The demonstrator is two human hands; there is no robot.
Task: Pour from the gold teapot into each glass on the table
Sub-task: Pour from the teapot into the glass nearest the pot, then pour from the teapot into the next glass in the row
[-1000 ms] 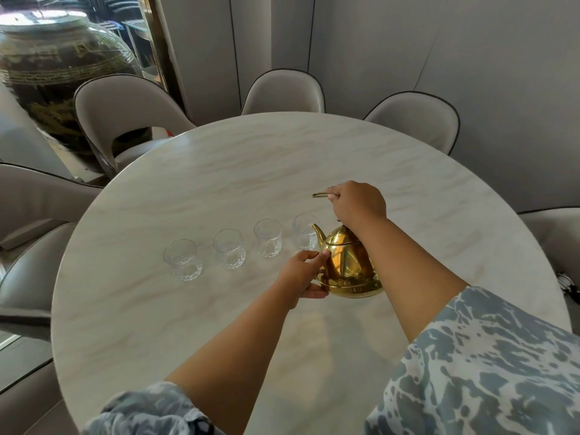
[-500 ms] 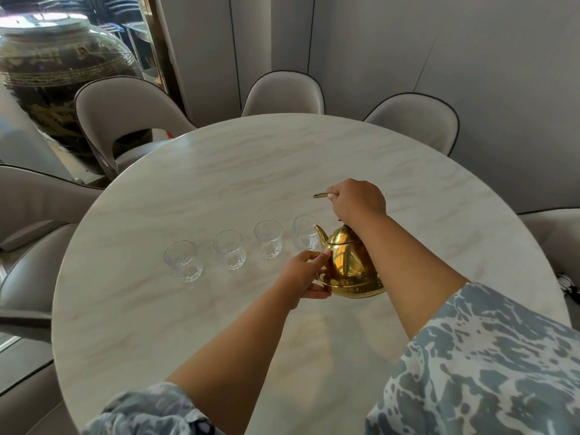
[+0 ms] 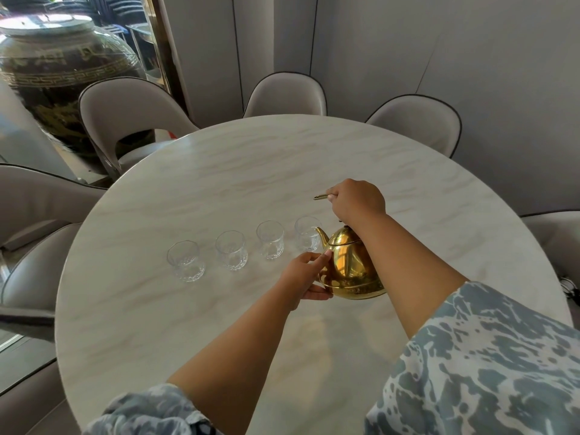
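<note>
The gold teapot point(image 3: 348, 268) stands on the round marble table point(image 3: 219, 171), right of a row of several clear empty glasses point(image 3: 231, 254). Its spout tip sits at the rim of the rightmost glass point(image 3: 306, 232). My right hand point(image 3: 356, 200) is closed around the teapot's raised top handle, whose gold end sticks out to the left of my fist. My left hand point(image 3: 306, 274) rests against the pot's left side, thumb under its base and fingers up near the lid. My right forearm hides the pot's right side.
Grey padded chairs point(image 3: 284, 95) ring the table on all sides. A large dark ornamental jar point(image 3: 62, 80) stands behind the far-left chair. Grey wall panels close off the back.
Almost nothing has moved. Both hands stay on the teapot, and the spout has crept slightly closer to the rightmost glass.
</note>
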